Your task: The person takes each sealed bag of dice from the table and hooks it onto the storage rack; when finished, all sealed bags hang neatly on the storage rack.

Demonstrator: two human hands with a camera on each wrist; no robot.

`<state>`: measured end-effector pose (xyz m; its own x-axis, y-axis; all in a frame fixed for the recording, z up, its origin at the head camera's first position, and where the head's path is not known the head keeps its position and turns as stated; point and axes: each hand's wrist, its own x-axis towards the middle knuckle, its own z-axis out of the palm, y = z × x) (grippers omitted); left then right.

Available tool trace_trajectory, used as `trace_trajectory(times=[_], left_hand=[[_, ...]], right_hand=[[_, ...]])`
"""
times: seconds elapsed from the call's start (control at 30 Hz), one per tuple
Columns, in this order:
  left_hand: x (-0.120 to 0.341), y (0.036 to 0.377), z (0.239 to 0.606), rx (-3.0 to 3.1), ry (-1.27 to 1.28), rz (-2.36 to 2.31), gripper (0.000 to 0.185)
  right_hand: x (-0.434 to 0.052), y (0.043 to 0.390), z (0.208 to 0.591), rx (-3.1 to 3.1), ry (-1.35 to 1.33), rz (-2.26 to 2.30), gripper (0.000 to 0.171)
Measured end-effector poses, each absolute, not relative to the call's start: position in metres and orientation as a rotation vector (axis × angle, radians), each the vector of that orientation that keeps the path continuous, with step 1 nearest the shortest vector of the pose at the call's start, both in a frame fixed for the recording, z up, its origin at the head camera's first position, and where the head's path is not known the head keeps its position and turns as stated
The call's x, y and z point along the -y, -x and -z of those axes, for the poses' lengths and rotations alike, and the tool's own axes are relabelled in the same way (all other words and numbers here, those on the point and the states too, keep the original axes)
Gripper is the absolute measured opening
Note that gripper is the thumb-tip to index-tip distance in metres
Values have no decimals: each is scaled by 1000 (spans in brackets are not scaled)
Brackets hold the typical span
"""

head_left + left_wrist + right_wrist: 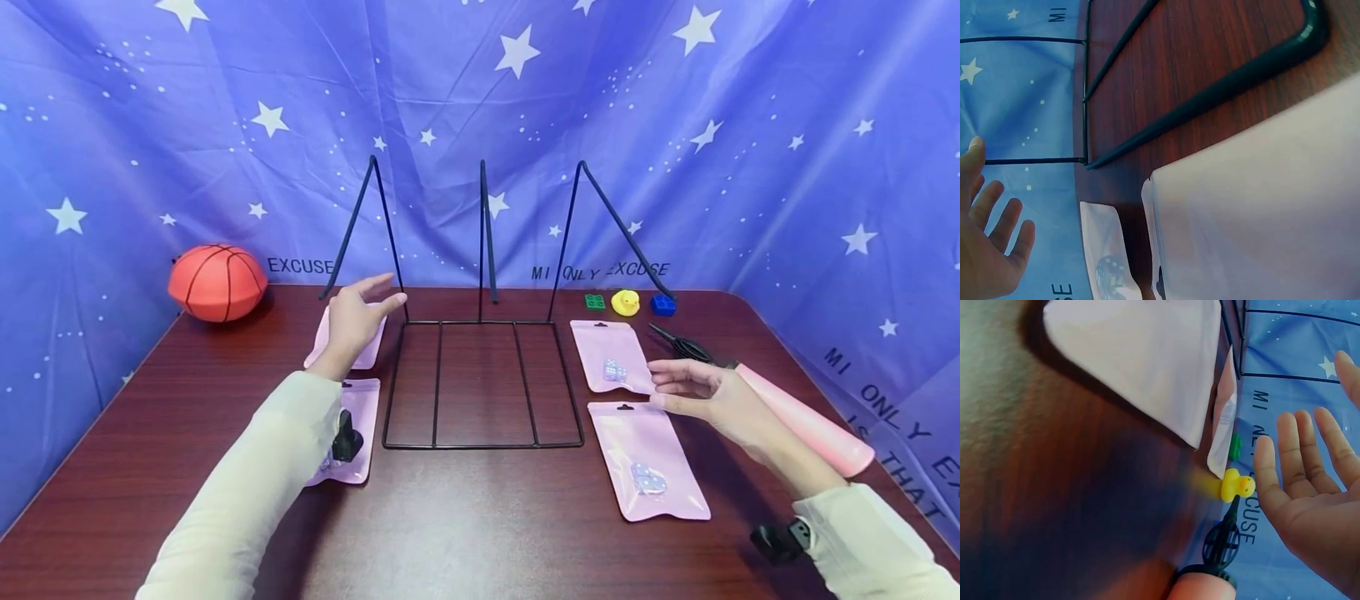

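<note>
A black wire rack point(483, 447) with three bent prongs stands mid-table. Two pink zip pouches lie on either side of it. My left hand point(358, 321), its fingers extended and nothing in its grasp, hovers over the far left pouch point(367, 354) beside the rack's left prong. The near left pouch point(363, 417) is partly hidden by the left sleeve. My right hand point(712, 398) holds nothing, its relaxed fingers at the corner of the far right pouch point(603, 343). Below it lies the near right pouch point(637, 433). Pale dice point(648, 479) show through the pouch's clear window.
An orange basketball-patterned ball point(217, 282) sits at the back left. Along the back right are a green brick point(595, 302), a yellow duck point(626, 302) and a blue brick point(663, 304). A black openwork pointed object point(688, 347) lies by a pink cylinder point(810, 421). A starry curtain point(450, 83) hangs behind.
</note>
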<state>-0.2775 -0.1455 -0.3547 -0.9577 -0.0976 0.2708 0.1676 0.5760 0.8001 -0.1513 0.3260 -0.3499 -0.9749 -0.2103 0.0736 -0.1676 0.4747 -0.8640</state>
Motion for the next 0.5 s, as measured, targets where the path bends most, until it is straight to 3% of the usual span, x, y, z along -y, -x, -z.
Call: trace_trajectory(times=[0.5], left_hand=[[134, 287, 359, 2474, 2, 1371, 37]], right_hand=[[-335, 139, 360, -2638, 208, 1451, 53]])
